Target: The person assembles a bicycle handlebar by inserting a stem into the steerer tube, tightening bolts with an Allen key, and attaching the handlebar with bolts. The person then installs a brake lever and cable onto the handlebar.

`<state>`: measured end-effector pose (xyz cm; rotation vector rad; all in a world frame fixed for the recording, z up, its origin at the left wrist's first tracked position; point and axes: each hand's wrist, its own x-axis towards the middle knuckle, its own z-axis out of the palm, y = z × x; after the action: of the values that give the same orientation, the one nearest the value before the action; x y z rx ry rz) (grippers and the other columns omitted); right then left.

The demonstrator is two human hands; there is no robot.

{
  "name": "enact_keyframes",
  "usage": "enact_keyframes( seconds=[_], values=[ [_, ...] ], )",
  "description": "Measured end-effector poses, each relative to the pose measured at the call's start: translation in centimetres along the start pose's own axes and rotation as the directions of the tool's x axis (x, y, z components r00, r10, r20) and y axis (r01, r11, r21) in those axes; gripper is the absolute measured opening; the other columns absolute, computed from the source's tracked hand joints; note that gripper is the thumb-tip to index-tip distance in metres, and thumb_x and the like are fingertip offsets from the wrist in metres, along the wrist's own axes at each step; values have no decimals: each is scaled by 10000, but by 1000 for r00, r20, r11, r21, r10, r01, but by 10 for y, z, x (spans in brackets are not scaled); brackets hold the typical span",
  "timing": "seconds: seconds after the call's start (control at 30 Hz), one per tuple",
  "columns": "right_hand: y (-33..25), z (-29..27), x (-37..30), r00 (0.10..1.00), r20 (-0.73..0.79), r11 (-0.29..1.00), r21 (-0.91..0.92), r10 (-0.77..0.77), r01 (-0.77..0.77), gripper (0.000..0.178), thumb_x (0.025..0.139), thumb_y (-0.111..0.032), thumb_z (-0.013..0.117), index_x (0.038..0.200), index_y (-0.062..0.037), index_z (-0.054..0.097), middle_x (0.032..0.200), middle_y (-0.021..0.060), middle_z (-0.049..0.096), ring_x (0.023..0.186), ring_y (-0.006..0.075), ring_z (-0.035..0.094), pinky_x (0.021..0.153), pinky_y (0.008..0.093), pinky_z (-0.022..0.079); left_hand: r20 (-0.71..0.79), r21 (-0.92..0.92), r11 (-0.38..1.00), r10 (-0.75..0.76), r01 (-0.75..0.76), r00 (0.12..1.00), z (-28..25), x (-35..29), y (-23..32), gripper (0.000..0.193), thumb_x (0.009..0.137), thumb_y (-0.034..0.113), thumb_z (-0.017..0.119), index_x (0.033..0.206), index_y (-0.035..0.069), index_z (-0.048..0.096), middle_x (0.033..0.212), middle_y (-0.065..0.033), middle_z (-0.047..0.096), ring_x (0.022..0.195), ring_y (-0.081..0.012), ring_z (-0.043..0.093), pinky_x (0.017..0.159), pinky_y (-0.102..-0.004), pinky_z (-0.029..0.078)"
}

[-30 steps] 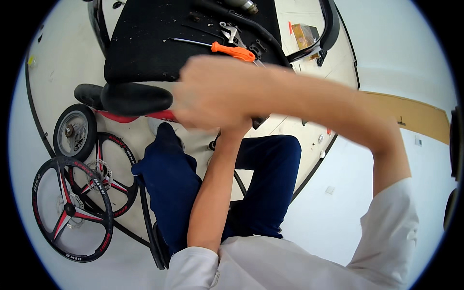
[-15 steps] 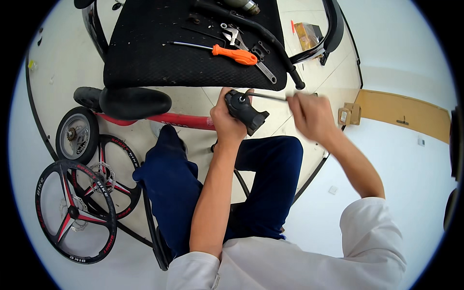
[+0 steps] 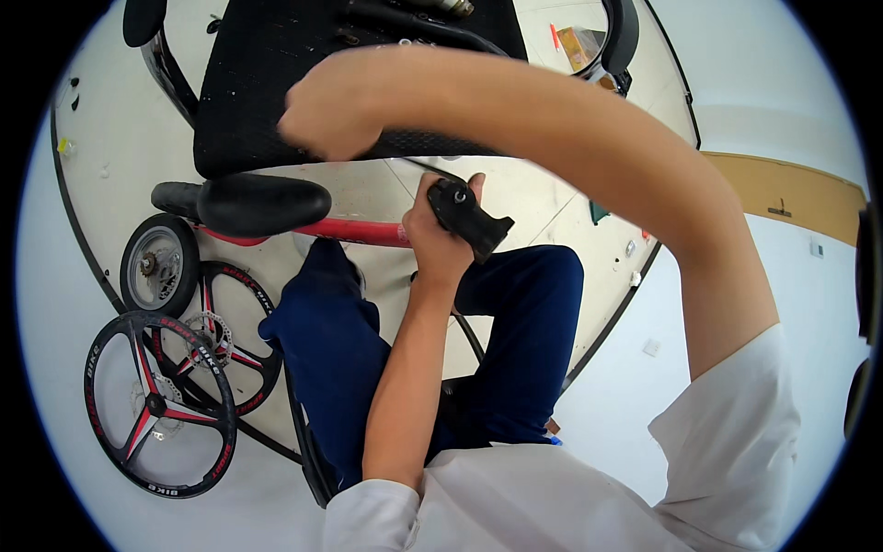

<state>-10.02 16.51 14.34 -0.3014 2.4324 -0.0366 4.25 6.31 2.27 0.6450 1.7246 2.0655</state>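
Observation:
My left hand (image 3: 434, 225) is wrapped round a black bicycle stem (image 3: 476, 223), holding it above my knees with its round bolt end up. A thin dark hex key (image 3: 428, 167) runs from the stem's top bolt toward my right hand (image 3: 333, 106). That hand is a closed fist, blurred by motion, over the front of the black chair seat (image 3: 244, 101). The key's far end is hidden in the fist. My right forearm crosses over the seat and covers most of the tools on it.
A black saddle (image 3: 265, 204) on a red bicycle frame (image 3: 363, 232) lies just left of my hands. Three wheels, among them a three-spoke wheel (image 3: 154, 405), lean at the left. A dark handlebar (image 3: 432, 29) rests on the seat; cardboard (image 3: 581, 48) lies beyond the chair.
My right hand has swung from the right of the stem across to its left, turning the hex key round with it. My left hand and the stem have hardly moved.

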Motion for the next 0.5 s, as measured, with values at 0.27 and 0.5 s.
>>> enact_keyframes(
  seconds=[0.27, 0.5],
  values=[
    [50, 95, -102, 815, -314, 835, 440, 488, -330, 363, 1011, -273, 533, 880, 29, 686, 662, 182, 619, 599, 362, 602, 626, 433, 501, -85, 18, 996, -82, 84, 993, -15, 11, -16, 319, 825, 118, 824, 787, 38, 518, 607, -54, 595, 545, -117, 565, 549, -267, 464],
    [-100, 115, -177, 628, -649, 903, 330, 429, -275, 254, 819, -217, 748, 700, -43, 606, 514, 66, 516, 419, 223, 524, 410, 348, 395, -79, -20, 997, -71, 69, 994, -8, 13, -19, 307, 846, 119, 812, 795, 48, 518, 628, -30, 584, 565, -90, 506, 540, -261, 434]
  ],
)
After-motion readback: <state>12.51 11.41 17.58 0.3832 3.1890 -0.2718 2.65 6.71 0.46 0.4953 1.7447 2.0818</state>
